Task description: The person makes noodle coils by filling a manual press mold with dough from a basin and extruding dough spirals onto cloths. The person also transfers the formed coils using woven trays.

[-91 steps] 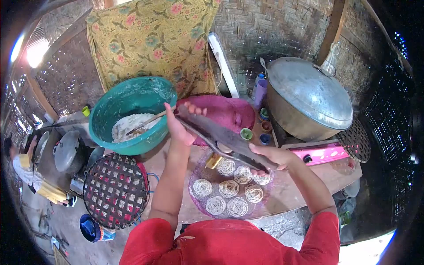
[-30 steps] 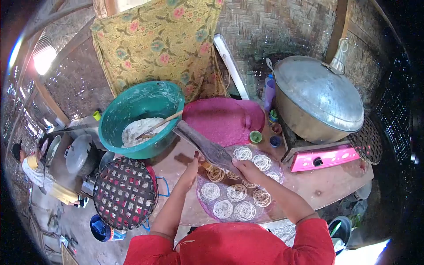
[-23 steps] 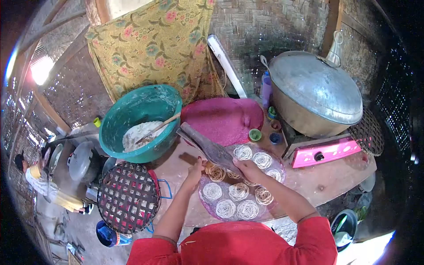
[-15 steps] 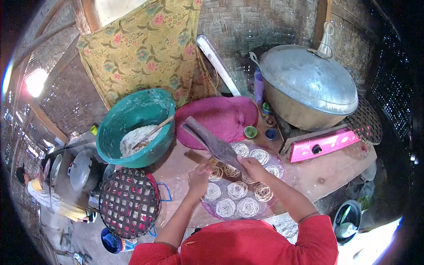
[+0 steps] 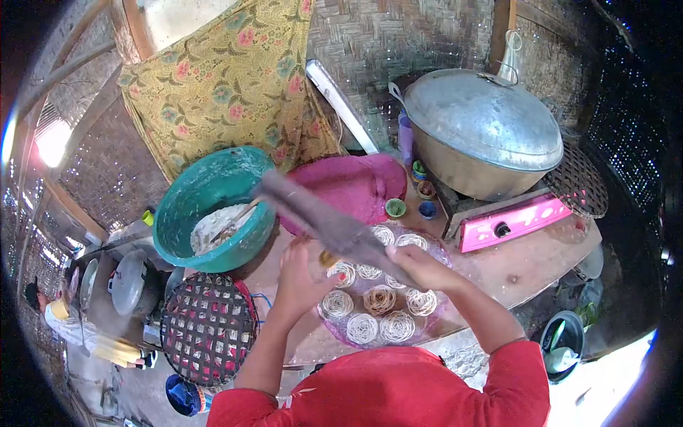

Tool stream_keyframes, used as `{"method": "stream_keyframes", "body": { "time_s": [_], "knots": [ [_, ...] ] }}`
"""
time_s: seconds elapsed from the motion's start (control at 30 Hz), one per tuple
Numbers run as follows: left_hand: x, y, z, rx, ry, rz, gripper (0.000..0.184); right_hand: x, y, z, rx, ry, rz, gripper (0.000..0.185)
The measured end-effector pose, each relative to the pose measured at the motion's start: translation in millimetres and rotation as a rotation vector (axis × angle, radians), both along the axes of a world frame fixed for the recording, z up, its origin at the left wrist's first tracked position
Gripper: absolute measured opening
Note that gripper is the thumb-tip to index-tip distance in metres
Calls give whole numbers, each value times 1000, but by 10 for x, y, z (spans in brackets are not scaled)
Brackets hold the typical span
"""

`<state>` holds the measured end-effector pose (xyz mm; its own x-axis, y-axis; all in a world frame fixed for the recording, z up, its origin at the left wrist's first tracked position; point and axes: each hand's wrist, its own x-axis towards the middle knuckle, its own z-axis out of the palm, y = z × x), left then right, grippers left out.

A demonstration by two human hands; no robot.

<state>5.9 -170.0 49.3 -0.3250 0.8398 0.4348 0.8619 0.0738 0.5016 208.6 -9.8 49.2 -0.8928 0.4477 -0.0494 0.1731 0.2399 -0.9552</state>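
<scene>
My right hand [image 5: 421, 267] is wrapped round the near end of a long dark wooden tool [image 5: 334, 229], which slants up and left and is blurred at its far end. My left hand [image 5: 302, 279] is raised below the tool with its fingers apart and nothing in it. A small yellowish piece [image 5: 327, 259] shows between that hand and the tool. Under the tool, a pink-edged round sheet [image 5: 339, 328] bears several round nests of pale strands [image 5: 397, 325]; a few look browner. The green basin [image 5: 176, 206], holding white flour-like stuff [image 5: 208, 226] and a stick, stands behind my left hand.
A big lidded pot [image 5: 484, 135] stands behind a pink stove panel [image 5: 514, 222]. Small coloured cups [image 5: 395, 208] sit beside a magenta tray [image 5: 356, 186]. A woven basket [image 5: 208, 329] is at left, with another person [image 5: 85, 331] farther off.
The tool has swung up and left, its far end now near the basin's rim. My left hand has moved left and opened. The view has shifted slightly.
</scene>
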Motion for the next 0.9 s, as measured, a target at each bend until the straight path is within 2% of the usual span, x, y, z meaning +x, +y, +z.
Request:
{"method": "stream_keyframes", "body": {
  "time_s": [0.03,0.07,0.1,0.13,0.2,0.23,0.3,0.33,0.37,0.4,0.43,0.47,0.5,0.57,0.63,0.67,0.73,0.77,0.83,0.87,0.9],
  "knots": [
    [31,-1,143,-115,67,-82,54,5,-113,140,1,-1,-2,58],
    [44,-57,152,-113,66,-84,54,3,-222,263,218,-9,107,59],
    [50,-130,146,-253,35,-176,47,1,-312,367,440,-16,216,59],
    [63,-204,124,-392,5,-268,40,8,-408,449,447,-14,213,59],
    [201,-460,-339,-197,-192,-163,33,19,-573,528,750,-114,58,58],
    [305,-603,-542,-117,-303,-140,30,24,-585,491,763,-187,121,58],
    [446,-801,-937,-457,-848,-177,23,-33,-473,97,729,-131,173,51],
    [492,-841,-1041,-643,-1069,-199,22,-82,-391,-141,683,-73,232,44],
    [539,-881,-1145,-846,-1258,-186,20,-127,-321,-331,652,-101,286,45],
    [672,-914,-1007,-766,-1547,-455,19,-176,-347,-440,650,-107,291,45],
    [711,-908,-866,-650,-1810,-741,25,-236,-375,-505,463,-75,288,48],
    [621,-902,-755,-637,-1801,-749,25,-306,-401,-478,284,-40,285,50],
    [471,-911,-645,-598,-1615,-758,20,-377,-408,-412,224,145,358,42],
    [172,-934,-405,-506,-1261,-747,15,-602,-770,396,598,599,392,42],
    [272,-877,160,-251,-1369,-347,19,-778,-1171,1110,806,800,610,51],
    [322,-849,446,-113,-1388,-159,22,-831,-1299,1296,801,804,621,51],
    [-41,-821,391,-362,-1185,-204,29,-952,-1458,1553,653,562,871,52],
    [-250,-803,353,-478,-1073,-226,33,-1052,-1452,1626,662,570,882,52],
    [-531,-775,421,-638,-900,-246,38,-1282,-1398,1742,557,360,663,51],
    [-627,-767,501,-687,-841,-249,40,-1415,-1366,1792,592,383,520,49],
    [-709,-733,614,-302,-500,-375,29,-1556,-1326,1858,625,407,377,46]
  ]
}}
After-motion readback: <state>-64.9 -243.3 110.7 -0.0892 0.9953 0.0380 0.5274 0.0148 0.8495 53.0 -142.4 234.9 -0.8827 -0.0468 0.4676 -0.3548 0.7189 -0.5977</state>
